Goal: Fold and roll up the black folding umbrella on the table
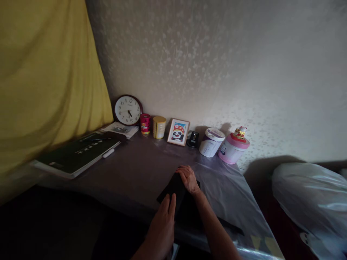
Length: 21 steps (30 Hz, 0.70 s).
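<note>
A black folded cloth item (171,187) lies near the table's front edge; its exact kind is too dark to tell. My right hand (188,178) has its fingers bent over the far edge of the black cloth. My left hand (165,216) rests against the near left part, two fingers stretched forward along the surface, the others hidden. From beneath my right forearm a dark narrow strip (230,226) extends to the right; whether it belongs to the cloth I cannot tell.
The table (141,169) has a shiny cover. Along the wall stand a clock (128,109), a red can (145,124), a yellow-lidded can (159,128), a panda picture frame (178,132), and two tubs, white (211,143) and pink (232,150). A dark-covered book (81,153) lies left.
</note>
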Motion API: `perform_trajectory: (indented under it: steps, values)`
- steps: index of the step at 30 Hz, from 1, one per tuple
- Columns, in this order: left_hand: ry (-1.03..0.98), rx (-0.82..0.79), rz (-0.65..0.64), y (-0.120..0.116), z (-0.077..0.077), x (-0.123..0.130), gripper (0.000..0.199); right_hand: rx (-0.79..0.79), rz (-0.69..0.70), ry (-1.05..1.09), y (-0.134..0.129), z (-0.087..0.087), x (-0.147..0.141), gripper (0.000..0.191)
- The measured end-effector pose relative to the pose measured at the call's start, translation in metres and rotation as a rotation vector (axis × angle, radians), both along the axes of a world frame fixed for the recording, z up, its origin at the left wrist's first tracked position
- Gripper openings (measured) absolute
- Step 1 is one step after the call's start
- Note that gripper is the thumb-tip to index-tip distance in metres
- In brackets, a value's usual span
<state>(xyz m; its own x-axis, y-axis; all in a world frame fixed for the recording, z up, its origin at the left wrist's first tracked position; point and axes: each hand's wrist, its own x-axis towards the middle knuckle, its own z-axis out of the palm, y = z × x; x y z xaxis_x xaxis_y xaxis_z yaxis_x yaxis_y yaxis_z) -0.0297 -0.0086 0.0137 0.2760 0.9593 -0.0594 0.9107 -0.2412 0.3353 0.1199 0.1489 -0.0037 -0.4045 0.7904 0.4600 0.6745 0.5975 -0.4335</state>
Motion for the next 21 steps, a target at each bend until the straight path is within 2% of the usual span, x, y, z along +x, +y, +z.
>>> perform_trajectory:
  steps: [3,6,11,14,17,21]
  values:
    - [-0.013,-0.016,0.004,0.001,0.004,0.000,0.077,-0.014,-0.067,0.005,0.019,-0.002,0.005,0.037]
    - [-0.049,-0.036,0.012,0.001,0.006,0.000,0.076,-0.016,-0.210,0.016,0.024,0.000,0.012,0.037]
    - [-0.100,-0.047,0.007,-0.001,0.002,0.000,0.076,0.090,-0.409,0.127,-0.009,-0.001,0.013,0.044]
    - [-0.104,-0.047,0.009,-0.003,0.002,0.000,0.076,0.112,-0.315,0.170,-0.030,-0.008,0.005,0.041]
    - [-0.084,-0.072,0.019,-0.003,0.007,0.000,0.080,0.063,-0.265,0.219,-0.036,-0.013,0.003,0.039]
    - [-0.037,-0.096,-0.001,-0.002,0.017,0.001,0.091,-0.049,-0.495,0.368,-0.035,-0.016,0.011,0.045]
